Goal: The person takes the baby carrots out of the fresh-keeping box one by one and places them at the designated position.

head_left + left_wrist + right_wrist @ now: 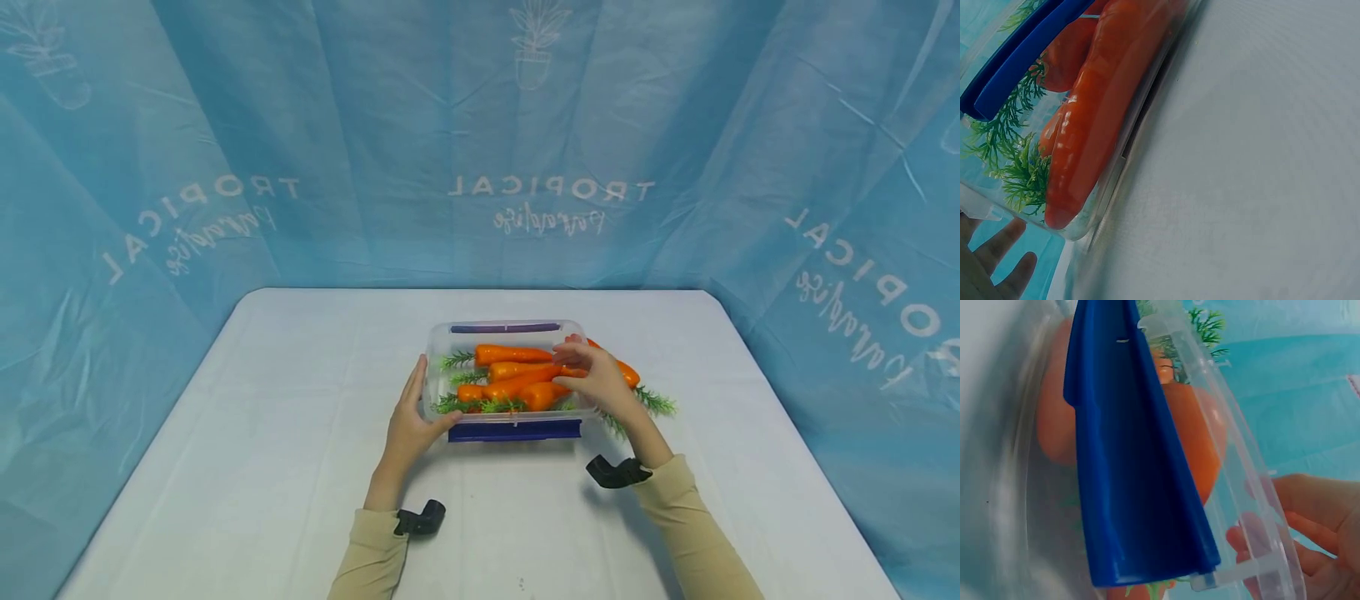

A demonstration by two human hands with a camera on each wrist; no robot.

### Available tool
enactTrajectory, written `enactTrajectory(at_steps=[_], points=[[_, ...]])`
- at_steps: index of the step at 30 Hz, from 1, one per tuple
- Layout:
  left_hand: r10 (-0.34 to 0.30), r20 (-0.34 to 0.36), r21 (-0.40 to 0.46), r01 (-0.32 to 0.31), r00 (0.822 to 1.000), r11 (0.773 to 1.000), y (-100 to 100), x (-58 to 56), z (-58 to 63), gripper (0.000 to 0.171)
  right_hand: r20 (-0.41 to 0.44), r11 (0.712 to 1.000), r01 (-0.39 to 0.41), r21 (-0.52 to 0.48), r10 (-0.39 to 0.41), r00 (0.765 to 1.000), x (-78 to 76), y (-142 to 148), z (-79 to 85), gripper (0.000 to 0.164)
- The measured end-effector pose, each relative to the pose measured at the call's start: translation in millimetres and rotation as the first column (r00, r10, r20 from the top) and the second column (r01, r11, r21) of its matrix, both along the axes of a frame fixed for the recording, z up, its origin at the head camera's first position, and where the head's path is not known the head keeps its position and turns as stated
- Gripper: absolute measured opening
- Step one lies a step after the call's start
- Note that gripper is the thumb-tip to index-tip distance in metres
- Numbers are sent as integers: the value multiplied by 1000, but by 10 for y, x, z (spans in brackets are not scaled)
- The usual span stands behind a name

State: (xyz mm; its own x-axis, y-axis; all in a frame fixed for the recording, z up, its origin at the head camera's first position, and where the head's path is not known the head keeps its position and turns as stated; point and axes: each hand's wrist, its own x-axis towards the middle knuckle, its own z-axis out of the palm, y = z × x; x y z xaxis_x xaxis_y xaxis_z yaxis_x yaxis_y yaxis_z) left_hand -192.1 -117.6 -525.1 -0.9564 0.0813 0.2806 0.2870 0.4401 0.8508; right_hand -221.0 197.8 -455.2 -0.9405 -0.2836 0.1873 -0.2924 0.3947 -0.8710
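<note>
From where I stand, the glossy orange carrots with feathery green tops (513,355) sit mostly inside a clear rectangular plastic box (540,417) on the white-covered desk (315,400); more orange carrot bodies (627,375) lie just outside its right end.

The carrots look like moulded imitations, so I'd expect them to be light, stiff and a little slippery, hard to bruise; the thick middle of the body seems the best hold, since the wispy greens would bend. The box looks light and slightly flexible, easiest held by its two short ends, clear of the blue plastic flap (515,430) hanging along the near side.

The box's long axis runs left to right across the desk. Most carrots inside lie roughly along it, the far ones with greens to the left and narrow ends to the right. Outside, the visible greens (657,402) point right and towards the person.

The left hand (407,427) rests against the box's left end, fingers fairly straight, thumb at the near corner, not clenched. The right hand (604,385) is over the right end, fingers loosely bent and parted, apparently grasping nothing.
</note>
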Motion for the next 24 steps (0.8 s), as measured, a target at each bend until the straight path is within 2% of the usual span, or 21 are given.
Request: enactTrajectory(at_steps=[8, 16, 19, 24], points=[[0, 6, 4, 0, 1000, 1000, 5, -2, 7, 101, 10, 988, -125, 94, 124, 992, -31, -41, -9, 49], [3, -3, 2, -3, 1000, 1000, 2, -6, -10, 102, 70, 950, -268, 163, 260, 963, -49, -50, -29, 58], [3, -5, 1, -3, 1000, 1000, 2, -6, -14, 102, 77, 934, -282, 219, 271, 959, -54, -70, -38, 57], [1, 1, 8, -1, 1000, 1000, -1, -2, -10, 101, 87, 920, -253, 301, 238, 967, -34, -105, -31, 54]])
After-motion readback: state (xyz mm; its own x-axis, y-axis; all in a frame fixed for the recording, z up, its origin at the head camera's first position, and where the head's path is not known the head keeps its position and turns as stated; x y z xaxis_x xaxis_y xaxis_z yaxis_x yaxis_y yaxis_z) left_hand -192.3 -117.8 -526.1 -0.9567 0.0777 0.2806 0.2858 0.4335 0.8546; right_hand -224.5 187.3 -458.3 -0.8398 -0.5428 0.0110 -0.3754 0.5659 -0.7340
